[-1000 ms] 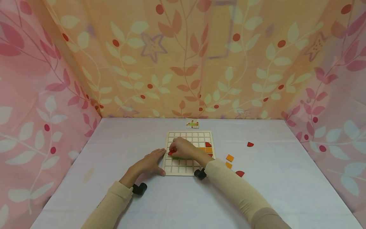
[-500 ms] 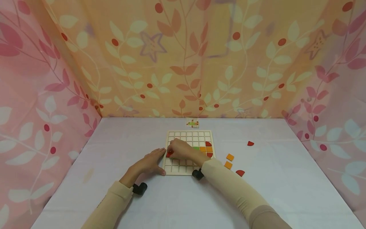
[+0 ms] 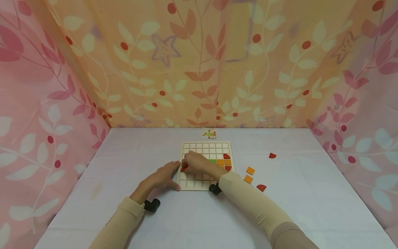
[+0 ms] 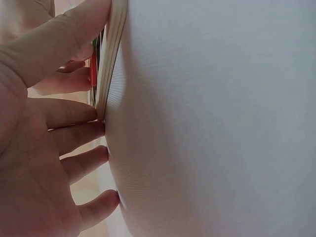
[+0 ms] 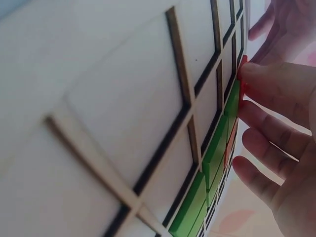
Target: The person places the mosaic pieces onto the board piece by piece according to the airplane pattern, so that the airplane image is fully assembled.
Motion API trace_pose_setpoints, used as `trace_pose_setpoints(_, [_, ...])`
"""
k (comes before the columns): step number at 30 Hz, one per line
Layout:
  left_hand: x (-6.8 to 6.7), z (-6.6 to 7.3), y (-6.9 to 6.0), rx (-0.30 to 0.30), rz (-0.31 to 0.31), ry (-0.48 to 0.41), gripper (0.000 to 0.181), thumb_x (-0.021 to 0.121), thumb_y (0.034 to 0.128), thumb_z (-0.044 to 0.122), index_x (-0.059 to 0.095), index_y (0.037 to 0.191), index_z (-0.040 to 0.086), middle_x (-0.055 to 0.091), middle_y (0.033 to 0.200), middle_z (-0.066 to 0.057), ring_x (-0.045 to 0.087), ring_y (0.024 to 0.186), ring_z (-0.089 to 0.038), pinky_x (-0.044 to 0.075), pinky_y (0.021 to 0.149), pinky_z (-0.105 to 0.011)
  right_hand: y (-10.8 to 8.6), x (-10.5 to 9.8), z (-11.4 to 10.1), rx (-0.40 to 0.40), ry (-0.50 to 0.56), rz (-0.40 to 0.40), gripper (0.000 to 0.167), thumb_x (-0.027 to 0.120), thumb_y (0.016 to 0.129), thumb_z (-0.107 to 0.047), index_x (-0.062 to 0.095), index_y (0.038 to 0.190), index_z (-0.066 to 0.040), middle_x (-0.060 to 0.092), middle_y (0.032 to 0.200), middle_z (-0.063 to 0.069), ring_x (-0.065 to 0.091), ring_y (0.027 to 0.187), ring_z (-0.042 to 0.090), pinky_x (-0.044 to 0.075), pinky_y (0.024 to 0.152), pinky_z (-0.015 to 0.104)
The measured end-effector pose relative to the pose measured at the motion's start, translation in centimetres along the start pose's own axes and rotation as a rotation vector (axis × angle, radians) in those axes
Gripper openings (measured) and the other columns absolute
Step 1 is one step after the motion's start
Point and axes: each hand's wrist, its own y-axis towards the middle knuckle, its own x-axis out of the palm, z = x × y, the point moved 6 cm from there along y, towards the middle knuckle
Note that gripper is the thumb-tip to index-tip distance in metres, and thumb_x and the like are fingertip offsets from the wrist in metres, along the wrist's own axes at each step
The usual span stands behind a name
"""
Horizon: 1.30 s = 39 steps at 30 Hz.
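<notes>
A wooden grid board (image 3: 194, 185) lies flat in the middle of the table. My left hand (image 3: 161, 176) rests along its left side, thumb at the near corner; in the left wrist view the fingers are spread and nearly straight against the board's edge. At the board's left column, my right hand (image 3: 197, 163) pinches a red quarter-circle tile (image 5: 244, 74) between thumb and index finger. Several green tiles (image 5: 215, 148) sit in nearby squares, mostly covered by that hand in the head view. Orange tiles (image 3: 224, 162) and a red quarter-circle (image 3: 226, 156) occupy squares on the right.
Right of the board lie two orange square tiles (image 3: 250, 170) and two loose red quarter-circles, one farther back (image 3: 272, 155), one nearer (image 3: 261, 187). A small pattern card (image 3: 209, 133) lies behind the board. Floral cloth (image 3: 199, 69) walls the table on three sides.
My right hand shifted slightly left and lowered the red quarter-circle into the left column, then stayed nearly still. The left hand has not moved.
</notes>
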Motion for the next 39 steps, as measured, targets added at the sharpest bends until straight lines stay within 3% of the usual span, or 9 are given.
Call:
trace_pose_setpoints(11, [-0.1, 0.0, 0.0, -0.003, -0.001, -0.001, 0.104, 0.087, 0.0702, 0.032, 0.029, 0.152, 0.002, 0.028, 0.160, -0.016, 0.020, 0.149, -0.037, 0.021, 0.116, -0.062, 0.3, 0.3, 0.0, -0.003, -0.006, 0.000, 0.018, 0.074, 0.087, -0.021, 0.078, 0.103, -0.014, 0.067, 0.093, -0.002, 0.053, 0.088, 0.013, 0.047, 0.080, 0.026])
trace_pose_setpoints(18, [0.0, 0.1, -0.1, -0.016, -0.007, -0.001, 0.104, 0.086, 0.0704, 0.032, 0.029, 0.152, 0.002, 0.028, 0.160, -0.015, 0.020, 0.150, -0.037, 0.020, 0.117, -0.061, -0.1, 0.0, 0.0, -0.017, -0.016, 0.017, 0.022, 0.072, 0.089, -0.023, 0.076, 0.108, -0.014, 0.068, 0.099, 0.000, 0.055, 0.093, 0.014, 0.049, 0.082, 0.027])
trace_pose_setpoints(24, [0.2, -0.1, 0.0, -0.014, -0.010, 0.002, 0.104, 0.087, 0.0697, 0.033, 0.030, 0.152, 0.004, 0.028, 0.160, -0.014, 0.020, 0.150, -0.036, 0.020, 0.117, -0.061, -1.4, -0.9, 0.0, -0.053, 0.022, 0.058, 0.022, 0.071, 0.089, -0.022, 0.075, 0.108, -0.012, 0.068, 0.098, 0.003, 0.054, 0.091, 0.015, 0.047, 0.078, 0.027])
trace_pose_setpoints(30, [0.4, -0.2, 0.2, -0.024, -0.004, 0.003, 0.104, 0.087, 0.0699, 0.034, 0.030, 0.153, 0.007, 0.028, 0.161, -0.013, 0.020, 0.150, -0.036, 0.021, 0.118, -0.060, -3.1, -2.2, 0.6, -0.088, 0.044, 0.098, 0.020, 0.071, 0.088, -0.018, 0.076, 0.105, -0.009, 0.070, 0.101, 0.005, 0.059, 0.097, 0.020, 0.050, 0.087, 0.035])
trace_pose_setpoints(39, [0.4, -0.2, 0.3, -0.037, 0.011, 0.017, 0.103, 0.087, 0.0699, 0.032, 0.031, 0.153, 0.008, 0.029, 0.160, -0.012, 0.021, 0.150, -0.035, 0.021, 0.118, -0.059, -6.0, -3.7, 3.8, -0.013, 0.115, 0.091, 0.025, 0.072, 0.087, -0.022, 0.075, 0.108, -0.009, 0.068, 0.104, 0.005, 0.057, 0.102, 0.022, 0.050, 0.089, 0.038])
